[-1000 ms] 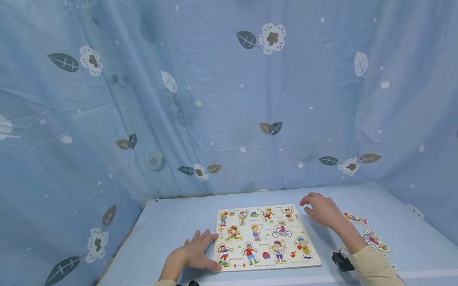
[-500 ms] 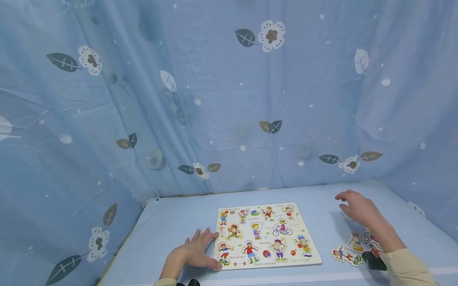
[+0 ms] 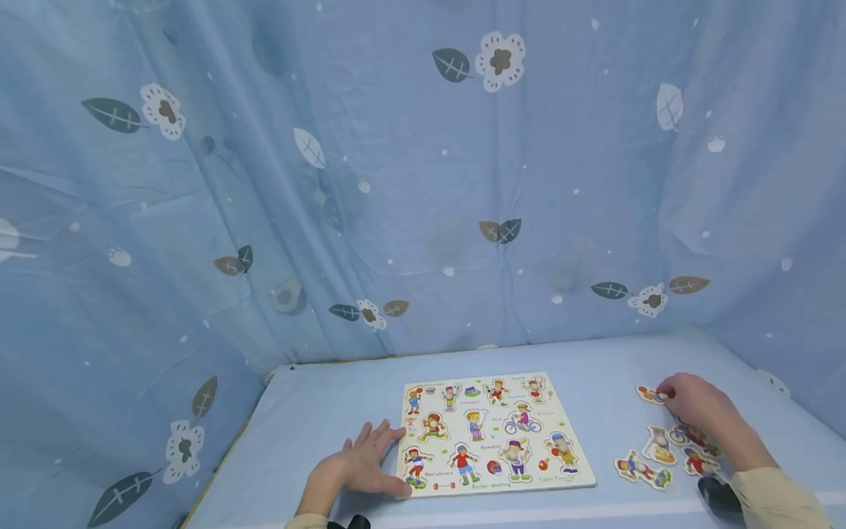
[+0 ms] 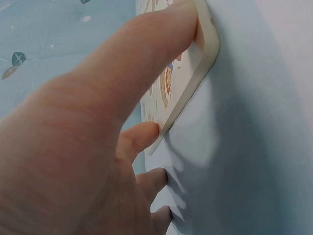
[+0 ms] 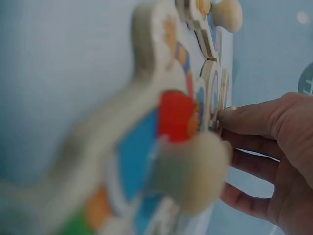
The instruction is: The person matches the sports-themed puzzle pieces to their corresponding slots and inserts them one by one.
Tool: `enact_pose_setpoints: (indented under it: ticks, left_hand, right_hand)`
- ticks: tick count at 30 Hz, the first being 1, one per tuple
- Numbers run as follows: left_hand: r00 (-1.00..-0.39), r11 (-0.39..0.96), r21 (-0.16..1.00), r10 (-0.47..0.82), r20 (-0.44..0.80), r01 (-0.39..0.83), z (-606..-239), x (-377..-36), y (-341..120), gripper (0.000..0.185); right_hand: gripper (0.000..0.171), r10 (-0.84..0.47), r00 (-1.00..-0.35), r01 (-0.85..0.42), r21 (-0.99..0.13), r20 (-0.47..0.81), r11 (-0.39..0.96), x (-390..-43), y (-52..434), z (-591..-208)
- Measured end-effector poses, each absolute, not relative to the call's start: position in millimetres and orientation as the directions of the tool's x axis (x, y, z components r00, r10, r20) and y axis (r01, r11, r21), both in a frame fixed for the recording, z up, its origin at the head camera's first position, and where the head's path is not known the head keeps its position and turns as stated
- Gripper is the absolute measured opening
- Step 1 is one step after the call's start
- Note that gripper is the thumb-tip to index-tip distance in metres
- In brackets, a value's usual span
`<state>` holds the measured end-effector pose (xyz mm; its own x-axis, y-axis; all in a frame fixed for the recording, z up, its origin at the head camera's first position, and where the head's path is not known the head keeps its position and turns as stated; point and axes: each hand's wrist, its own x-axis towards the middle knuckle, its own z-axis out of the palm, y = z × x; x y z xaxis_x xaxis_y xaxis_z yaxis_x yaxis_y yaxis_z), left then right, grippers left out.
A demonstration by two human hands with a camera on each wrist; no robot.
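Flat wooden peg puzzle on blue cloth

Head view: left hand (image 3: 360,466) lies flat, fingers spread against the puzzle board (image 3: 492,430) lower centre; right hand (image 3: 697,411) touches a loose cutout piece (image 3: 651,394) lower right, grip unclear. Wrist views: thumb on the board's rounded corner; knobbed pieces blurry.

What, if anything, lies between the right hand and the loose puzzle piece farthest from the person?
Nothing visible does: the right hand already has its fingertips at the farthest loose piece. The other loose pieces lie nearer the person.

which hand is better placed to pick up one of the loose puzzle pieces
Right. The right hand rests among the loose pieces; the left hand lies at the puzzle board's left edge, far from them.
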<state>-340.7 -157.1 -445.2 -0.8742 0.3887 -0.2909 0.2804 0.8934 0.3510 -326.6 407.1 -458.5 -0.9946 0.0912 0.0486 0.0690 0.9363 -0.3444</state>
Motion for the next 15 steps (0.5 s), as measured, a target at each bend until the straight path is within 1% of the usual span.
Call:
enact_pose_setpoints:
  ticks: [9,15]
  left_hand:
    - [-0.872,0.885,0.365,0.401,-0.280,0.290,-442.8,-338.6,-158.4,0.098]
    - [-0.869,0.890,0.364,0.392,-0.301,0.275,-442.9,-339.9,-157.8,0.099]
  right_hand:
    - [0.021,0.094,-0.994,0.070,-0.361,0.051,0.930,-323.0,404.7,-452.8]
    - [0.019,0.088,-0.995,0.070,-0.335,0.039,0.939,-322.1,401.9,-449.2]
